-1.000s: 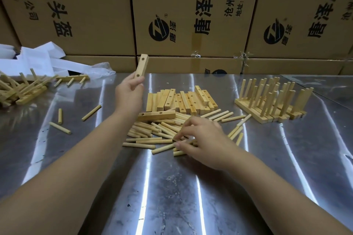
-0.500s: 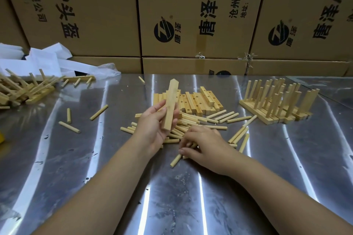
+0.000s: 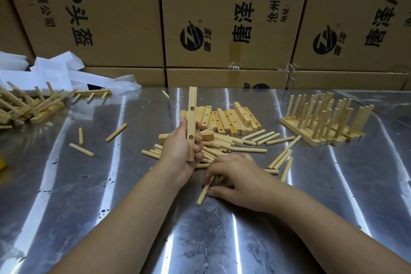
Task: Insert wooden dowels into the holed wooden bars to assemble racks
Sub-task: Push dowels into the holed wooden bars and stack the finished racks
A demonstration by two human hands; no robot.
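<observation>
The left hand [image 3: 181, 153] grips the holed bar [image 3: 192, 104] upright by its lower half, mid-scene, while the right hand [image 3: 235, 179] pinches a dowel [image 3: 202, 194] on the near table [image 3: 111, 207]; both pieces look light, stiff and smooth, best held mid-length.

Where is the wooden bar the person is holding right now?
Centre of the head view: the bar stands upright in the left hand, just in front of the pile of bars and above the loose dowels.
</observation>
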